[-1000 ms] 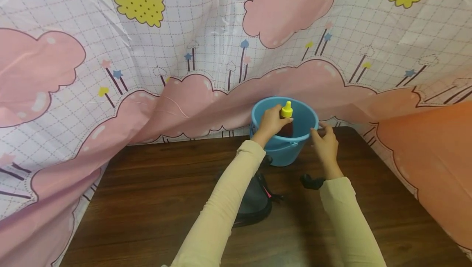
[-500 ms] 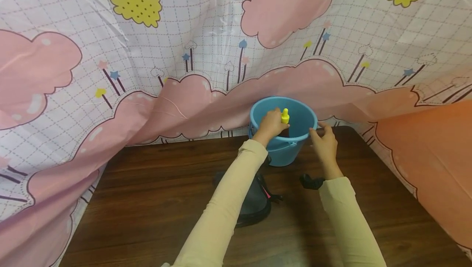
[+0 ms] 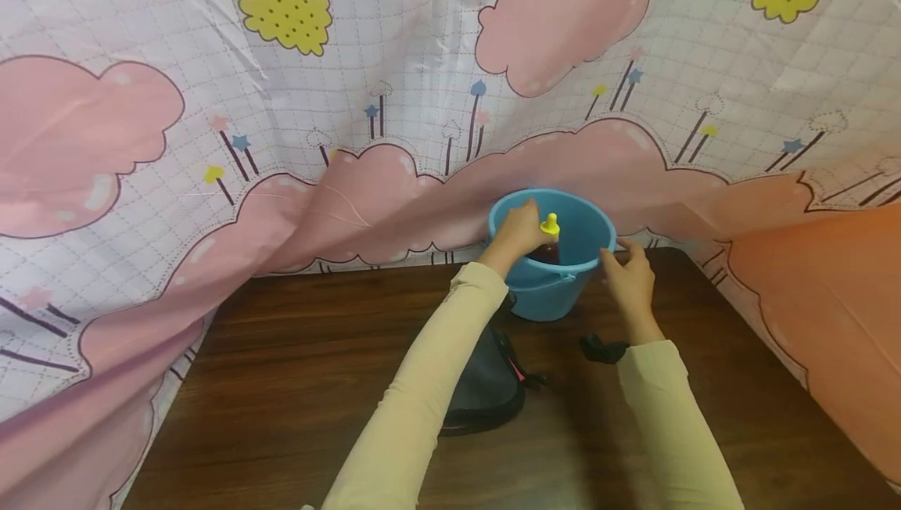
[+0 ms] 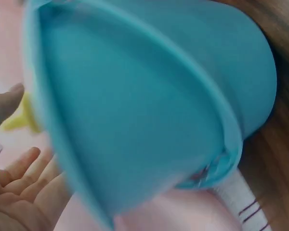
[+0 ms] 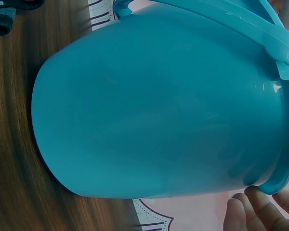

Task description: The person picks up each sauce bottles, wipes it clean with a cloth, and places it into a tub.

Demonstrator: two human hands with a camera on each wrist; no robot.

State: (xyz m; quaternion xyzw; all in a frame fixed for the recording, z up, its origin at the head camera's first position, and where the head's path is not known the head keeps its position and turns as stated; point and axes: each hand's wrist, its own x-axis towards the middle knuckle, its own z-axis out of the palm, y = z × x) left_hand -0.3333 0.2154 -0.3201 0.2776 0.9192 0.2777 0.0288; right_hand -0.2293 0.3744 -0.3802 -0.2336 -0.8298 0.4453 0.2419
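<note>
A blue bucket (image 3: 542,291) stands upright on the wooden table, its handle hanging down the near side. Inside it is a bottle with a yellow nozzle cap (image 3: 551,225) and a dark reddish body (image 3: 545,252). My left hand (image 3: 519,232) reaches over the bucket's rim beside the bottle. In the left wrist view the thumb and fingers of the left hand (image 4: 24,187) are spread apart, the yellow cap (image 4: 26,115) between them; the bucket wall hides the bottle's body. At the bucket's right side, fingertips of my right hand (image 3: 631,283) touch the outside just under the rim.
A dark grey bag (image 3: 486,385) with black trim and a pink detail lies in front of the bucket, partly behind the left sleeve. A small black object (image 3: 604,348) sits near the right wrist. Patterned cloth (image 3: 380,197) hangs behind the table (image 3: 317,353).
The bottle has gone lower into the bucket, with my left hand dipping alongside it. My right hand keeps its place at the rim. The head view has shifted slightly.
</note>
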